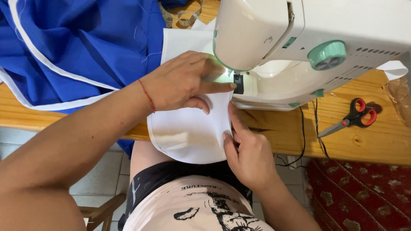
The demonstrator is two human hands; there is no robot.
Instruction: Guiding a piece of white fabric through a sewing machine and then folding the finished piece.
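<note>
A white piece of fabric point(188, 132) lies on the wooden table and hangs over its front edge. My left hand point(182, 81) presses flat on it, fingers spread, fingertips right at the presser foot of the white sewing machine point(299, 38). My right hand point(246, 149) pinches the fabric's right edge just in front of the machine. A red thread bracelet circles my left wrist. The needle area is lit and partly hidden by my left fingers.
Blue fabric with white trim point(72, 47) is piled at the back left. Red-handled scissors point(353, 116) lie on the wooden table point(376, 141) to the right. A tape measure point(184, 15) curls at the back. Black cables hang over the table's edge.
</note>
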